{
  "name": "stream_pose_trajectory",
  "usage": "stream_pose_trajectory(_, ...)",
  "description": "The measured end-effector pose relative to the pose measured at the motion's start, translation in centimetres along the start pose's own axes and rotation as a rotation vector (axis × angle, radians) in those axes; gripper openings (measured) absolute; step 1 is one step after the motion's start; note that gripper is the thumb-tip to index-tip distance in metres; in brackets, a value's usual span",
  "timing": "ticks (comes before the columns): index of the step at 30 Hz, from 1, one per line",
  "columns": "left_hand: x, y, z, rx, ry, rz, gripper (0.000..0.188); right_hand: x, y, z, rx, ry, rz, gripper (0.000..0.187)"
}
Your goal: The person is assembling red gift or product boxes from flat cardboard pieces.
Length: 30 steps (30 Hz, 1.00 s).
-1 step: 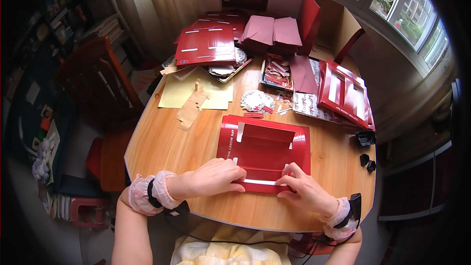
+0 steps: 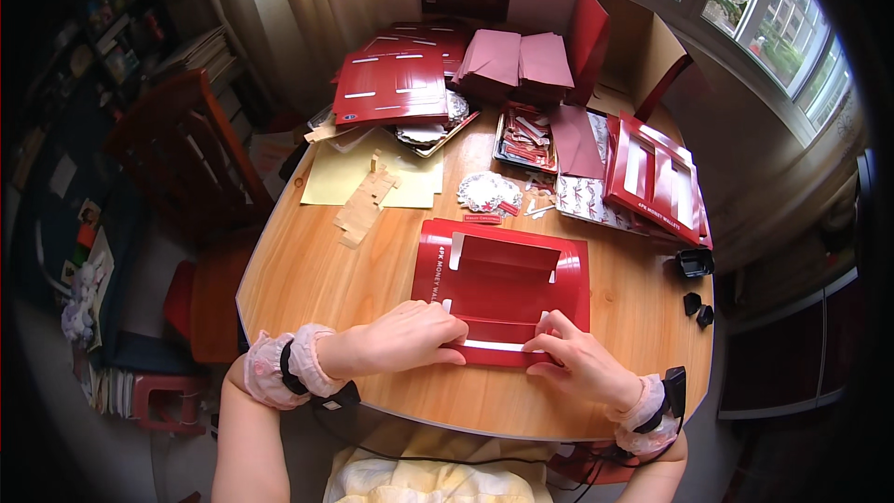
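Observation:
A glossy red cardboard sleeve lies before me near the table's front edge, with a raised flap and white-edged cut-outs. A white strip runs along its near side. At the near left corner my left hand is closed, thumb and fingers pinching the card's edge. My right hand has its fingers bent over the near right corner, thumb below, gripping the same card. Just beyond lie a round patterned paper label and small red strips.
Stacked red card sheets and pink envelopes fill the far side. A tray of small red and white pieces stands before them. To the right are red frames and black plastic pieces; yellow paper lies left.

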<state>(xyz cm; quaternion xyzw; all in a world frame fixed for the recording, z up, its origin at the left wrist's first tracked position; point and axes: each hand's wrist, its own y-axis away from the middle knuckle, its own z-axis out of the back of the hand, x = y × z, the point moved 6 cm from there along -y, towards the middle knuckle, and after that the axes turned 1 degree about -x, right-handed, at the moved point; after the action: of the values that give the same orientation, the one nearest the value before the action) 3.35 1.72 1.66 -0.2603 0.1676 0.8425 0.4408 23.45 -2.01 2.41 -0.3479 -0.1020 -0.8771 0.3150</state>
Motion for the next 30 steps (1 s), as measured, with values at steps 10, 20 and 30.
stream_pose_trajectory(10, 0.4, 0.3, -1.0, 0.022, 0.029, -0.006, 0.028, -0.3, -0.2, 0.4, -0.065, 0.155, 0.001, 0.027)
stream_pose_trajectory(20, -0.5, 0.7, -1.1, 0.013, -0.056, 0.068, 0.025, 0.5, -0.5, 0.5, -0.073, 0.369, 0.047, 0.024)
stream_pose_trajectory(30, -0.7, 0.8, -0.5, -0.092, -0.024, -0.027, 0.022, 0.4, -0.6, 0.4, -0.077, 0.379, 0.055, 0.021)
